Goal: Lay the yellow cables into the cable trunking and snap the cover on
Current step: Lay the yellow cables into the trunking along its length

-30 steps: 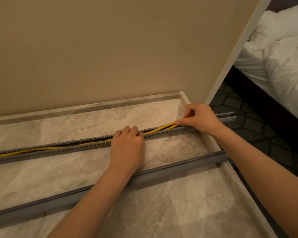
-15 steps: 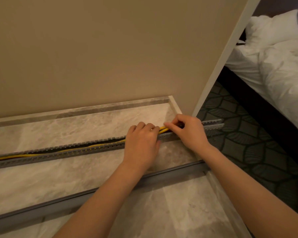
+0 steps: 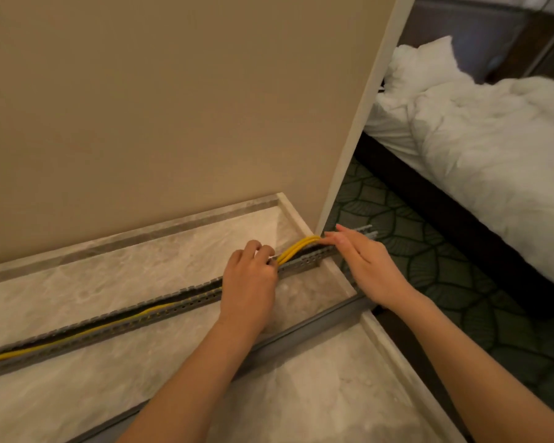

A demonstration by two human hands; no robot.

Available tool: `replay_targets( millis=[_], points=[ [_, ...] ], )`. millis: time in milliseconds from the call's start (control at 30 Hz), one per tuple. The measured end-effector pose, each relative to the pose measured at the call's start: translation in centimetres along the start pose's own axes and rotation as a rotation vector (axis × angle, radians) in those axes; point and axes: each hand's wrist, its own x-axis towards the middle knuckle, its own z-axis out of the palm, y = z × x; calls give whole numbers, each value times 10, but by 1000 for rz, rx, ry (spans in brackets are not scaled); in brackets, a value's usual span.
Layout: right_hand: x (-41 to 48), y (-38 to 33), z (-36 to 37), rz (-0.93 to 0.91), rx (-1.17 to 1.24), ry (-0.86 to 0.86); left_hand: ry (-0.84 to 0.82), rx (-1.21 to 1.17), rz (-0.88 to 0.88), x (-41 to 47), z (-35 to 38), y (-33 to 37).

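Left hand (image 3: pixel 250 282) knuckles-up over cable trunking (image 3: pixel 109 324), fingers curled down onto yellow cables (image 3: pixel 296 249); I read it as grasping them at channel. Right hand (image 3: pixel 368 266) released, fingers straight, tips touching cables near corner of wall (image 3: pixel 173 107). Between hands I see cables arching up out of channel; left of left hand they lie inside it, running to frame edge. Cover (image 3: pixel 317 327) off, lying on marble floor (image 3: pixel 77 282) parallel to trunking, nearer camera, under left forearm. White bed (image 3: pixel 477 139) far right, beyond green carpet (image 3: pixel 429 266)
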Motion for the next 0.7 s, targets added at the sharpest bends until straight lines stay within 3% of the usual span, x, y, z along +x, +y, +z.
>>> replay_targets(
  millis=[200, 467, 700],
  points=[
    [-41, -13, -12, 152, 73, 104, -171, 23, 47, -6, 2, 8],
    [-68, -7, -10, 282, 34, 104, -224, 4, 45, -4, -2, 10],
    [-48, 40, -17, 475, 490, 217, -236, -70, -123, -11, 1, 13]
  ],
)
